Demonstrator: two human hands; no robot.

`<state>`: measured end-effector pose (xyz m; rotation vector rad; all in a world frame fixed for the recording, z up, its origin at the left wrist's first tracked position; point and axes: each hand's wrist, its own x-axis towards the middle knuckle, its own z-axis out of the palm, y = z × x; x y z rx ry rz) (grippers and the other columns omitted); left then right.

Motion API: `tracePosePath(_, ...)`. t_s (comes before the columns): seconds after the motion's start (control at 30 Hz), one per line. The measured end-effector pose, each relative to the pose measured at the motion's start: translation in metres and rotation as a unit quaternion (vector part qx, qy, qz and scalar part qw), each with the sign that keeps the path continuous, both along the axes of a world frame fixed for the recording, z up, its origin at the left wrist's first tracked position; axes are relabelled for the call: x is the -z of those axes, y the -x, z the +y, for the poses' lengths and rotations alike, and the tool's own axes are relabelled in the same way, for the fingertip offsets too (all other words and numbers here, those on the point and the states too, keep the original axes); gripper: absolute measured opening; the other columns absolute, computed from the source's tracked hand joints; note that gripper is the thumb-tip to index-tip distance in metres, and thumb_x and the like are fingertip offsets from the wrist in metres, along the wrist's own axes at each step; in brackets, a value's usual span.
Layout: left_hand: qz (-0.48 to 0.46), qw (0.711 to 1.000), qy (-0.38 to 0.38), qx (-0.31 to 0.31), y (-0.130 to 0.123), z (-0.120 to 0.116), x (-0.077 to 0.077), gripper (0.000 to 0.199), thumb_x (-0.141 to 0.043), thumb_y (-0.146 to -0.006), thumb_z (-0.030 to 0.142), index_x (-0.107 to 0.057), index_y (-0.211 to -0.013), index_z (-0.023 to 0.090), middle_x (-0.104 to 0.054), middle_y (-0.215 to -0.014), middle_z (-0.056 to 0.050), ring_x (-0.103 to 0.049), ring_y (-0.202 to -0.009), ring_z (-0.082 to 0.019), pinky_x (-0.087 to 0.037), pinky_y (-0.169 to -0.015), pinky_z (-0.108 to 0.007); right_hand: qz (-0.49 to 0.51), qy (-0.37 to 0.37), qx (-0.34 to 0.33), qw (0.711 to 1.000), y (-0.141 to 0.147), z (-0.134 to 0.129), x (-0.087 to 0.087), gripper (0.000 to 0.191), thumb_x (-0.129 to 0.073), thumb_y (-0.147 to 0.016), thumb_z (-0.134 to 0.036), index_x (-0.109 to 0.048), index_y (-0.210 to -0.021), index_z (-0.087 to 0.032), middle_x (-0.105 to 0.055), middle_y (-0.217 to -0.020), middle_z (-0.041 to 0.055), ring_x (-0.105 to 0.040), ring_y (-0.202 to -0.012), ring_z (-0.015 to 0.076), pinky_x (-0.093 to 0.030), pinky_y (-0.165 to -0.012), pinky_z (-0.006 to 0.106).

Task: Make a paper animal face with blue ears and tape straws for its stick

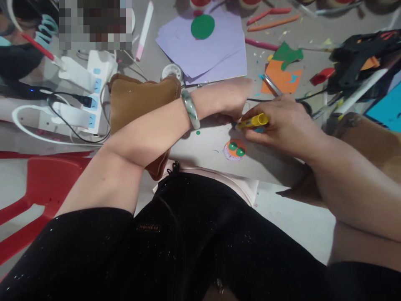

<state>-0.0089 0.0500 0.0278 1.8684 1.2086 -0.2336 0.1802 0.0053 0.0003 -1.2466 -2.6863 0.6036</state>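
My right hand is closed around a yellow marker, whose hollow end faces right. The marker's other end points left, close to my left hand. That hand is bent over the table with curled fingers, mostly hidden beneath it; what they pinch I cannot make out. A green-grey bangle circles my left wrist. Just below the hands lies a small round paper piece, orange and pale purple with two green dots. A tiny green dot lies to its left.
Brown cushions flank the work spot. Purple sheets with a green paper circle lie behind. Scissors rest on orange paper. A power strip with cables is left; a black glue gun is right.
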Motion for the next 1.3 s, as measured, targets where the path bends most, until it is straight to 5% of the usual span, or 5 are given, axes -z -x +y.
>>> tracePosePath(0.37, 0.024, 0.999, -0.016, 0.024, 0.001, -0.005, -0.014, 0.020, -0.070, -0.080, 0.004, -0.079, -0.097, 0.003, -0.066, -0.070, -0.008, -0.071, -0.088, -0.027, -0.055, -0.089, -0.038, 0.038, 0.008, 0.043, 0.998, -0.010, -0.003, -0.007, 0.016, -0.070, -0.087, -0.041, -0.068, -0.093, -0.026, -0.079, -0.091, 0.0090, -0.071, -0.088, 0.0294, -0.051, -0.095, 0.048)
tracePosePath(0.57, -0.015, 1.000, 0.003, 0.000, -0.001, -0.002, -0.005, 0.024, -0.070, -0.080, 0.005, -0.079, -0.102, 0.002, -0.070, -0.073, -0.011, -0.076, -0.087, -0.030, -0.057, -0.089, -0.041, 0.030, -0.005, 0.020, 0.999, 0.000, -0.008, -0.001, 0.007, -0.067, -0.090, -0.032, -0.067, -0.093, -0.026, -0.078, -0.090, 0.0077, -0.071, -0.088, 0.0272, -0.049, -0.101, 0.048)
tracePosePath(1.0, -0.026, 0.999, -0.002, 0.031, 0.009, -0.007, -0.013, 0.040, -0.069, -0.079, 0.008, -0.078, -0.117, 0.000, -0.082, -0.107, -0.022, -0.077, -0.105, -0.034, -0.060, -0.105, -0.051, 0.065, -0.070, 0.008, 0.995, -0.017, -0.004, 0.007, 0.017, -0.067, -0.093, -0.042, -0.069, -0.097, -0.026, -0.077, -0.088, 0.0034, -0.070, -0.084, 0.0239, -0.054, -0.094, 0.048)
tracePosePath(1.2, -0.073, 0.992, 0.077, -0.067, 0.009, -0.005, -0.012, 0.038, -0.080, -0.070, 0.006, -0.083, -0.107, 0.014, -0.083, -0.102, -0.014, -0.073, -0.126, -0.038, -0.061, -0.106, -0.046, 0.038, -0.051, -0.002, 0.998, -0.013, -0.005, 0.014, 0.018, -0.069, -0.091, -0.043, -0.069, -0.093, -0.026, -0.074, -0.083, 0.0016, -0.067, -0.079, 0.0241, -0.054, -0.096, 0.051)
tracePosePath(1.3, -0.042, 0.997, 0.058, -0.036, 0.010, -0.006, -0.016, 0.036, -0.077, -0.074, 0.008, -0.083, -0.110, 0.010, -0.083, -0.107, -0.016, -0.073, -0.124, -0.036, -0.059, -0.110, -0.047, 0.036, -0.042, 0.004, 0.998, -0.017, -0.004, 0.011, 0.019, -0.070, -0.090, -0.045, -0.070, -0.092, -0.026, -0.074, -0.082, 0.0021, -0.068, -0.079, 0.0243, -0.054, -0.094, 0.051)
